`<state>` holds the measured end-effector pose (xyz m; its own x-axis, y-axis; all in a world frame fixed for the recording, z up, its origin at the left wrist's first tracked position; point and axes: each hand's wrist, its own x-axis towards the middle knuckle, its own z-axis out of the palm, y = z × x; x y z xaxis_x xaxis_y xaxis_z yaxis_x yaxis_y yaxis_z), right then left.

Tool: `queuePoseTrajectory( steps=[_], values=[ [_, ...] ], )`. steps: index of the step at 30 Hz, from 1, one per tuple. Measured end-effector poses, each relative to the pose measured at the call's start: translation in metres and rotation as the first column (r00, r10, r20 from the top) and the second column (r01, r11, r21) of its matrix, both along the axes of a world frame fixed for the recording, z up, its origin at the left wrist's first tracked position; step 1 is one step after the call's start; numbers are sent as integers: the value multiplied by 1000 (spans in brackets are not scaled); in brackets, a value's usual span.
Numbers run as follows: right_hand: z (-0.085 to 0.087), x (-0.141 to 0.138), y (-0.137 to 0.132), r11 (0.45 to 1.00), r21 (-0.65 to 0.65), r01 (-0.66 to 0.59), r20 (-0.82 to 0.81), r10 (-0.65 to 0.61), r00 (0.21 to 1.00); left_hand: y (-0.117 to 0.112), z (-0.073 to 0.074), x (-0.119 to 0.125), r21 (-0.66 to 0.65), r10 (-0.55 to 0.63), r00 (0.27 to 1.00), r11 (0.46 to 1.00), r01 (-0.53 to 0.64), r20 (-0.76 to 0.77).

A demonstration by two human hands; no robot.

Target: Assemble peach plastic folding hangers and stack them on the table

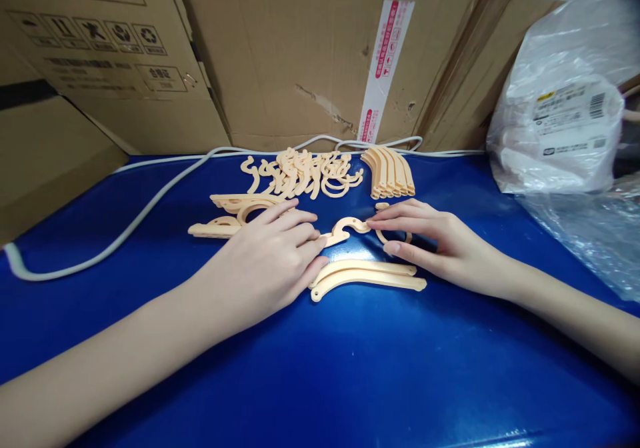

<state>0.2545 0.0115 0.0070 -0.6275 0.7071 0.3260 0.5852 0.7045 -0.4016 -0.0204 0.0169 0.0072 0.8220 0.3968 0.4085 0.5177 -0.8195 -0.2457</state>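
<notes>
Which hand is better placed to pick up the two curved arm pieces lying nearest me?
Probably the left hand: its fingertips lie beside the curved pieces, while the right hand touches the hook piece.

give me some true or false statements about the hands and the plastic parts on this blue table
1. Both hands rest flat on the table. True: the left hand and right hand lie palm down on the blue table.
2. The right fingertips touch a hook piece. True: they meet the hook piece lying between the hands.
3. The plastic parts are green. False: they are pale orange.
4. A red cable runs along the back. False: the cable is white.
5. A stack of curved arms lies behind the right hand. True.
6. A plastic bag sits on the left. False: the bag is on the right.
</notes>
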Motion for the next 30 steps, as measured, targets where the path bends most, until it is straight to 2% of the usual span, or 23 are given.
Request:
queuePoseTrajectory(
  steps=[8, 16, 30],
  values=[
    [3, -3, -4, 999, 42, 19, -7, -19, 1000, -1, -1, -1, 5, -18, 1000, 1000, 18, -12],
    [5, -3, -3, 992, 124, -21, 163, 0, 987, -3, 1, 1, -33, -7, 1000, 999, 7, -20],
    [-1, 2, 3, 986, 161, -38, 239, -2, 971, -2, -6, -1, -49, 53, 997, 997, -56, -48]
  ],
)
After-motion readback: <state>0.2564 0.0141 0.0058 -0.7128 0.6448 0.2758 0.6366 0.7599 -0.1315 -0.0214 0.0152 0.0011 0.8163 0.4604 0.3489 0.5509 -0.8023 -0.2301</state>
